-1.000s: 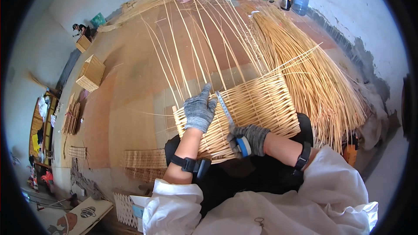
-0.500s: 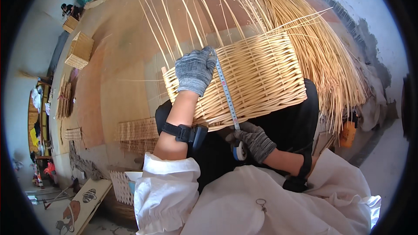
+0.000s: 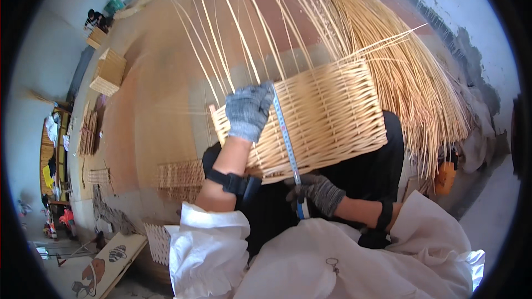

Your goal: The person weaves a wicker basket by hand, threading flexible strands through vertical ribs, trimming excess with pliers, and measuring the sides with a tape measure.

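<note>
A half-woven wicker panel (image 3: 327, 116) lies across my lap, with long loose stakes (image 3: 238, 27) fanning away from its far edge. My left hand (image 3: 247, 111), in a grey knit glove, presses the top end of a blue measuring tape (image 3: 285, 138) against the panel's far edge. The tape runs straight down over the weave. My gloved right hand (image 3: 317, 191) grips the tape's lower end just below the panel's near edge.
A thick bundle of pale willow rods (image 3: 410, 72) lies on the floor to the right. Small woven pieces (image 3: 180, 174) sit on the floor at left. Wicker boxes (image 3: 108, 72) stand further off. A person (image 3: 94, 19) crouches far away at upper left.
The panel has tipped up nearer to me. My left hand stayed on its far edge, while my right hand drew the tape down past the near edge.
</note>
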Available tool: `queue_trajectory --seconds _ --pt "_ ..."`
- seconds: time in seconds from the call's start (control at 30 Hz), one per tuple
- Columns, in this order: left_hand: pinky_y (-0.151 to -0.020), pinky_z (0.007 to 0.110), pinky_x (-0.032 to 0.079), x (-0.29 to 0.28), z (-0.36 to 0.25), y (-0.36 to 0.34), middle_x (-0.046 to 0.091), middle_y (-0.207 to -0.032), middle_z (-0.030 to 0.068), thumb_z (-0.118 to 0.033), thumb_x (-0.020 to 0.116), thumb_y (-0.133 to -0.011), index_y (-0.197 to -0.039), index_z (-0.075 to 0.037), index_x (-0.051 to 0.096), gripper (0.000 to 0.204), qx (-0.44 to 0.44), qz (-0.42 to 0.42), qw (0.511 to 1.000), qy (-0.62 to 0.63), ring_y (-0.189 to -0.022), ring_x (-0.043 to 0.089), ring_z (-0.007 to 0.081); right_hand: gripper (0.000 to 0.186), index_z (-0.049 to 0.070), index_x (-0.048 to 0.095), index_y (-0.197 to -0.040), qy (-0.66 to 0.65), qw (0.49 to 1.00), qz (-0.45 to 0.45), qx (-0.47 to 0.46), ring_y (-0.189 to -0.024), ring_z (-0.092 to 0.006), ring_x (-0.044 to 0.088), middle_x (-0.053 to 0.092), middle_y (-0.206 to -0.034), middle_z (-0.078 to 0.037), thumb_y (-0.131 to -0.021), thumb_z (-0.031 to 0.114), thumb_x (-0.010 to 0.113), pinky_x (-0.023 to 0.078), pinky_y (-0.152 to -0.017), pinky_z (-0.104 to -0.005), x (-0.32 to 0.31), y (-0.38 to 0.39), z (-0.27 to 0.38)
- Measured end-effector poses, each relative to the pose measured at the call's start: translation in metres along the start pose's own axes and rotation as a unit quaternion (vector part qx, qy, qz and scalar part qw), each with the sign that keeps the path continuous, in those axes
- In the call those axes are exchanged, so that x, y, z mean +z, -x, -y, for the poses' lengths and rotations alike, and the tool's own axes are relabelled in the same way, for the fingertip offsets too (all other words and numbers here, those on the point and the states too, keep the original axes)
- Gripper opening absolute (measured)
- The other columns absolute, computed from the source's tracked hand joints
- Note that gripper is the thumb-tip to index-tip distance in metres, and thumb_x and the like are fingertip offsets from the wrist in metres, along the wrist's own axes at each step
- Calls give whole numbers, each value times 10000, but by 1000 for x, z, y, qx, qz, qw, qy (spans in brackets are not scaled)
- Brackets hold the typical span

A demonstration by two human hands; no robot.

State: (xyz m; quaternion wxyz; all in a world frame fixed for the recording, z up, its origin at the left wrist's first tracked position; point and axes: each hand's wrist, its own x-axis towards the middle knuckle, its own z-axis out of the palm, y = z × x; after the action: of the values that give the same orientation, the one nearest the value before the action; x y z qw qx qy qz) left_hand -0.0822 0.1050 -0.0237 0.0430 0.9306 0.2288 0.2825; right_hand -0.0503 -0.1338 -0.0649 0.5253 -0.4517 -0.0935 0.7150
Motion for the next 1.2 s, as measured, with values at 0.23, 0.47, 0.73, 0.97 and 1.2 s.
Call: queue_trajectory --seconds 0.23,0.47,0.73,0.97,1.2 --pt "-681 407 441 -3 -3 -4 605 -783 130 -280 537 -792 -1029 -122 574 287 -18 50 997 -59 -737 573 310 292 55 507 -1131 0 1000 2 -6 -682 -167 592 621 -873 -119 -843 89 470 496 -588 -276 3 0 -5" --pt "-768 386 445 -4 12 5 594 -897 180 -162 596 -758 -1240 -4 351 564 -43 18 993 106 -831 572 336 231 14 539 -971 35 998 -44 -1 -644 -212 604 615 -804 -140 -847 208 521 498 -569 -316 2 -1 2" --pt "-777 351 451 12 21 13 561 -998 169 -53 520 -784 -1278 -31 310 537 -97 -59 976 185 -882 559 306 212 9 544 -930 11 1000 -23 12 -563 -201 592 613 -758 -134 -836 198 526 485 -506 -300 7 2 1" --pt "-761 392 440 4 21 7 556 -894 157 -100 470 -787 -898 -59 567 153 -19 -43 993 110 -835 543 327 190 10 552 -917 3 999 -8 36 -621 -230 605 618 -814 -146 -824 175 545 512 -550 -344 26 -4 3" --pt "-756 397 432 1 21 8 553 -897 154 -107 477 -790 -924 -62 550 160 -25 -13 996 82 -826 541 333 349 61 453 -1178 11 999 10 32 -717 -239 610 601 -939 -166 -843 143 506 510 -634 -349 24 -11 -3"
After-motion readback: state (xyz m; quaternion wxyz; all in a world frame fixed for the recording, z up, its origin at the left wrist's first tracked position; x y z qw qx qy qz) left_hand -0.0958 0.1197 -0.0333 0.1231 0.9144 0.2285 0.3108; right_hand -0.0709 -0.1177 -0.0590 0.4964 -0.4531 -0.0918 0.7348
